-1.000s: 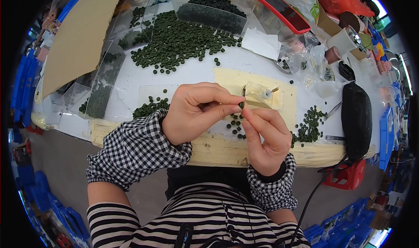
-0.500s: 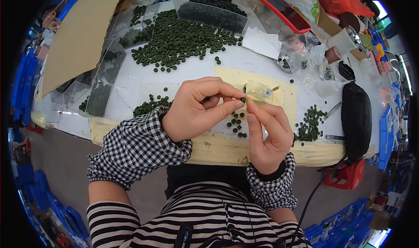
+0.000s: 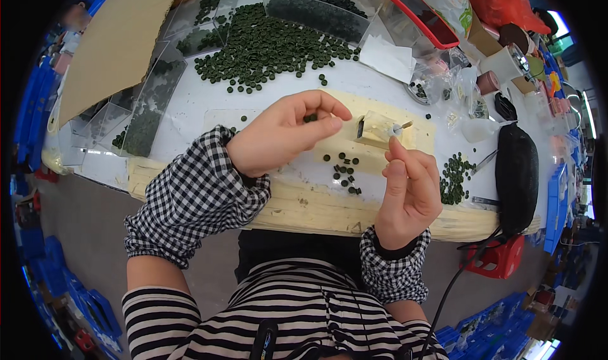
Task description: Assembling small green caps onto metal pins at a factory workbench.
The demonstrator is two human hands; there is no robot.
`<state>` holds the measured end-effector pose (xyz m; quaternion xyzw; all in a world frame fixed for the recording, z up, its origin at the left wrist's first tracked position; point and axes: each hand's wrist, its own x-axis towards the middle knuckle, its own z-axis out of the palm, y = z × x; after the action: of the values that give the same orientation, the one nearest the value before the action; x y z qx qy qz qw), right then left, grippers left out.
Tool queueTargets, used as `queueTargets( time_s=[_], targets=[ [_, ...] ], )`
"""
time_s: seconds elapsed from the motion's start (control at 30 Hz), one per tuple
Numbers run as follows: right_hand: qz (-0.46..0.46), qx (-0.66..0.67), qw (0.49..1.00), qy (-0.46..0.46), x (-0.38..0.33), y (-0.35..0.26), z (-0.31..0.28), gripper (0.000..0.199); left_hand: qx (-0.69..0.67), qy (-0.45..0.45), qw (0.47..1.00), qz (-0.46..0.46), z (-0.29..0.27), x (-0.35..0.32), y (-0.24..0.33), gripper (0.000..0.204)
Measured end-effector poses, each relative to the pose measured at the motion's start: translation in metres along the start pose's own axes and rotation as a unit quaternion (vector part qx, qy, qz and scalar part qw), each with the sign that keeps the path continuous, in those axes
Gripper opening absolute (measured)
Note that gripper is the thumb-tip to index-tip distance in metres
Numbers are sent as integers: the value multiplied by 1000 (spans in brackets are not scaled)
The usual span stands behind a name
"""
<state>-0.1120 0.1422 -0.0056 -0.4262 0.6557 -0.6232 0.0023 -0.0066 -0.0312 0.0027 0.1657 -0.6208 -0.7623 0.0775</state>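
My left hand [image 3: 278, 135] hovers over the table's middle, thumb and forefinger apart at the tips. A small dark green bead-like disc [image 3: 310, 117] shows between them; whether the curled fingers hold it or it lies beyond, I cannot tell. At the right, my right hand [image 3: 410, 195] is raised with its fingers bent in and the thumb close to them. Whatever it pinches, if anything, is too small to see. Just beyond its fingertips stands a cream-coloured block [image 3: 379, 128] with a thin brownish peg [image 3: 406, 125]. Several loose green discs [image 3: 344, 170] lie between my hands.
A large heap of green discs [image 3: 259, 49] covers the far middle, beside clear plastic trays [image 3: 149, 116]. Cardboard [image 3: 114, 49] leans at left. A red-edged phone [image 3: 418, 12], white paper [image 3: 386, 59], a smaller disc pile [image 3: 455, 179] and a black pouch [image 3: 516, 173] occupy the right.
My hands were together, fingertips meeting at a small green disc. Now they are apart: the left has drawn back slightly left and up, the right has moved right.
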Motion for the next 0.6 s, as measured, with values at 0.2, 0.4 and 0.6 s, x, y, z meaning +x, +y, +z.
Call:
queueTargets(
  time_s=[0.2,0.4,0.6],
  targets=[
    [-5,-27,1000,12,2,3,-2,24,-233,138,962,-19,-2,6,6,31],
    [-97,-184,978,15,34,6,-20,20,-218,64,973,-47,-3,3,-2,29],
    [-65,-241,968,-37,52,16,-27,15,-198,-5,979,-53,2,-1,0,26]
  ],
)
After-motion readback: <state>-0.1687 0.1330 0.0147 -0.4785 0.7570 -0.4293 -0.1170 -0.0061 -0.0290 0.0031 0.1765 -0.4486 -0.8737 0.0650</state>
